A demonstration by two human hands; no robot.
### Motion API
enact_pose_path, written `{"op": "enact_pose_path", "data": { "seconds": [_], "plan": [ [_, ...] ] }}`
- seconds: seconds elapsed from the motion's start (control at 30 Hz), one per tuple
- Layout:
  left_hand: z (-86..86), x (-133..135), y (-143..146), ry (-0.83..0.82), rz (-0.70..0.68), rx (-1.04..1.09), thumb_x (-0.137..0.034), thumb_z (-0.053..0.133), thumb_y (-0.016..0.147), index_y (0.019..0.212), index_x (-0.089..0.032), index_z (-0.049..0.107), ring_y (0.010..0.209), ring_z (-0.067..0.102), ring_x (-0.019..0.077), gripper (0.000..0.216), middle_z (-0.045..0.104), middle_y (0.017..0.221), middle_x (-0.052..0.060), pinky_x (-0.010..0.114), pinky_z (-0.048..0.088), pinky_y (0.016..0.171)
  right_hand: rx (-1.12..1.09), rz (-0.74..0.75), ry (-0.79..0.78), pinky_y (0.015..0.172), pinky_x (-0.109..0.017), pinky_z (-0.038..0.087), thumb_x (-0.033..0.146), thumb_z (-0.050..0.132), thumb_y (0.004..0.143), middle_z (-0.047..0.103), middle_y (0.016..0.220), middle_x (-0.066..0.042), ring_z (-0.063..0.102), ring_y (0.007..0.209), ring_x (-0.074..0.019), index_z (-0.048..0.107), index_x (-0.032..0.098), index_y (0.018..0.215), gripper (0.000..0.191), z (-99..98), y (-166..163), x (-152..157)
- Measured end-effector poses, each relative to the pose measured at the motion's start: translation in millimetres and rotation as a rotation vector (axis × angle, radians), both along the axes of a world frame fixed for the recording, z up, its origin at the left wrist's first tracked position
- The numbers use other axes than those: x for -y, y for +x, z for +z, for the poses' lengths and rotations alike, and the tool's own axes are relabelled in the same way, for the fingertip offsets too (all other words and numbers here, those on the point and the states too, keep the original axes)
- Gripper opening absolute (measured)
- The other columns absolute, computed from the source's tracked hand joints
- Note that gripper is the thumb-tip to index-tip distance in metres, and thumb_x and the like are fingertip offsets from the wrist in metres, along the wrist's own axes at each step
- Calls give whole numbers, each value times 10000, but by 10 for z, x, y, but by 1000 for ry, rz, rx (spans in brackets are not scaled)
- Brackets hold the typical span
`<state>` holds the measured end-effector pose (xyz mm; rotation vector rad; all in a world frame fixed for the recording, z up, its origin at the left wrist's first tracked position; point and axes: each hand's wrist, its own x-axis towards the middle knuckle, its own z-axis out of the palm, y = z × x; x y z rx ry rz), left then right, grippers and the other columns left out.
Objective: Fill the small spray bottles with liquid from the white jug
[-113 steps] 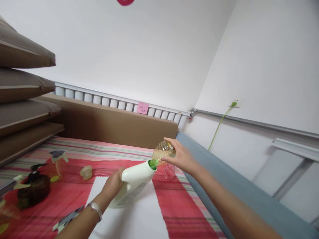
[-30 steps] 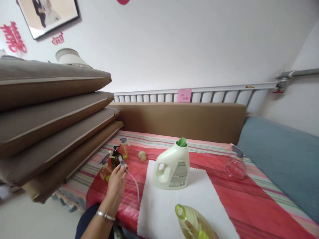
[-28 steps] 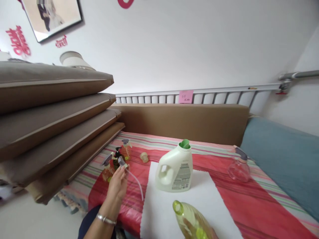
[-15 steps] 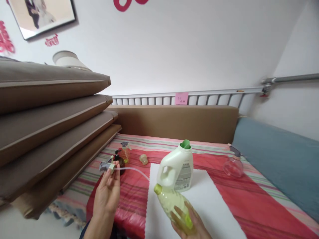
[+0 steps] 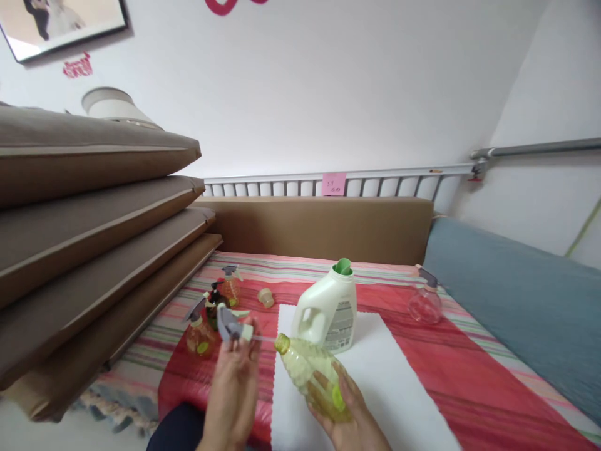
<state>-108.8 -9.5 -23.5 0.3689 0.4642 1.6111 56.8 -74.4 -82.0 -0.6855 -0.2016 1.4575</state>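
My left hand (image 5: 238, 382) is closed on a grey and pale green trigger spray head (image 5: 232, 326). Its thin tube points right, into or right at the mouth of a yellow-green clear bottle (image 5: 312, 369). My right hand (image 5: 350, 407) wraps round the lower part of that bottle, which is tilted with its neck to the upper left. Just behind the bottle a white detergent jug (image 5: 331, 307) with a green spout stands upright on a white mat (image 5: 399, 376).
Several bottles with spray or pump tops stand at the left, among them a clear spray bottle (image 5: 200, 335) and a dark pump bottle (image 5: 216, 300). A beige cap (image 5: 265, 297) lies nearby. At right stands a round spray bottle (image 5: 425, 305). Stacked cushions (image 5: 103, 225) rise at far left.
My left hand has moved right with the spray head, bringing its tube to the bottle's mouth. The bottle has shifted slightly left in view, and the camera has turned a little right.
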Motion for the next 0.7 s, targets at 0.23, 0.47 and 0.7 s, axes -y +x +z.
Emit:
{"op": "enact_pose_path", "data": {
  "seconds": [0.23,0.47,0.7],
  "plan": [
    [-130,200,380,40,-233,-83,-227,772,678,991,-252,654,1051,613,199,336,678,1021,29,340,454,967,68,-46,40,895,-446,442,490,818,604,621,1156,-102,609,1039,-296,545,253,1155,660,65,-11,55],
    [-112,181,379,-4,-176,-158,-276,822,607,858,-241,665,1097,607,233,299,709,1021,37,364,378,1041,109,-61,76,831,-438,454,457,870,510,597,1167,-101,625,990,-314,525,298,1172,763,-66,51,101],
    [-98,180,334,41,-228,-191,-250,815,625,879,-227,670,1055,630,239,293,716,991,42,365,416,1006,222,110,87,582,-319,527,536,792,603,661,1014,-93,689,712,-234,412,286,1289,823,-25,132,218]
  ]
}}
